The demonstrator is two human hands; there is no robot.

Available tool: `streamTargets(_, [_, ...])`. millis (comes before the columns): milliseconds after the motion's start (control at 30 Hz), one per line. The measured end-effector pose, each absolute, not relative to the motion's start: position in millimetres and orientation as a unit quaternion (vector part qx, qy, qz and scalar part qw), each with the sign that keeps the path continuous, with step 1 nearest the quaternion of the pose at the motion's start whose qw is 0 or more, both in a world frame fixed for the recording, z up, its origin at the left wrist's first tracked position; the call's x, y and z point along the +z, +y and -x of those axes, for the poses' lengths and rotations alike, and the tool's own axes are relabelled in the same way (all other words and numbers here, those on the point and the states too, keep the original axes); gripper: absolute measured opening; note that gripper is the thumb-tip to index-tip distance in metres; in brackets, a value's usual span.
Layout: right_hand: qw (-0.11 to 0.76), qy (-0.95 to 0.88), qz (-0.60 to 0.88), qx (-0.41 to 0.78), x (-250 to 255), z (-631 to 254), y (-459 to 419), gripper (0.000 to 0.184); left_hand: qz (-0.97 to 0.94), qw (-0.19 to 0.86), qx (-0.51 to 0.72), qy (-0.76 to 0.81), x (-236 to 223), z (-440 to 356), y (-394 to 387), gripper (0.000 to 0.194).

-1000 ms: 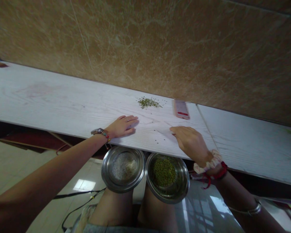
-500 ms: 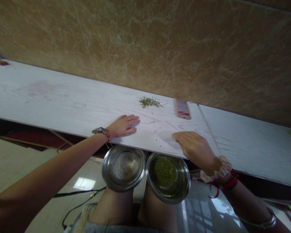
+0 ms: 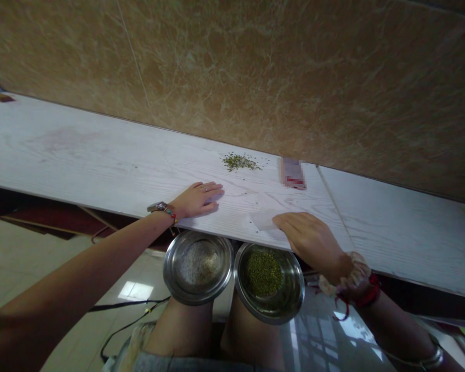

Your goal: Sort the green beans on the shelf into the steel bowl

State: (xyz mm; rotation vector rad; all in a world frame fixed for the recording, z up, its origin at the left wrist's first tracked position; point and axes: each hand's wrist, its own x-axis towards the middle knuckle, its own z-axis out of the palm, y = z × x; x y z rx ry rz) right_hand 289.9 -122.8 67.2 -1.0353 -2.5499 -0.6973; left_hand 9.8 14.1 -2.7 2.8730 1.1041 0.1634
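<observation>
My left hand (image 3: 197, 199) lies flat and open on the white wooden table (image 3: 101, 160), near its front edge. My right hand (image 3: 308, 235) rests palm down at the front edge, fingers together and stretched out, on a small white card (image 3: 261, 221). Just below that edge, two steel bowls sit on my knees: the left bowl (image 3: 198, 267) holds pale grains, the right bowl (image 3: 270, 282) holds green mung beans. A small heap of green beans (image 3: 238, 162) lies farther back on the table.
A phone (image 3: 293, 173) lies by the brown marbled wall (image 3: 256, 72) right of the bean heap. A seam (image 3: 333, 201) splits the tabletop at the right. Black cables (image 3: 127, 318) trail on the tiled floor to the left.
My right hand has slid toward me to the front edge, and the few loose beans in front of it are gone from the table. My left hand has stayed put.
</observation>
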Motion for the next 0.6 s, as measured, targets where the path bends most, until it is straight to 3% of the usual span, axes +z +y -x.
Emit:
streamTargets(267, [0.2, -0.88, 0.378, -0.207, 68.8, -299.1, -123.9, 0.026, -0.932, 0.033, 0.048, 0.358, -2.3, -10.5, 14.0, 0.044])
streamTargets(600, [0.195, -0.906, 0.361, -0.107, 59.6, -308.9, -125.1, 0.031, -0.932, 0.029, 0.055, 0.356, -4.4, -9.8, 14.8, 0.043])
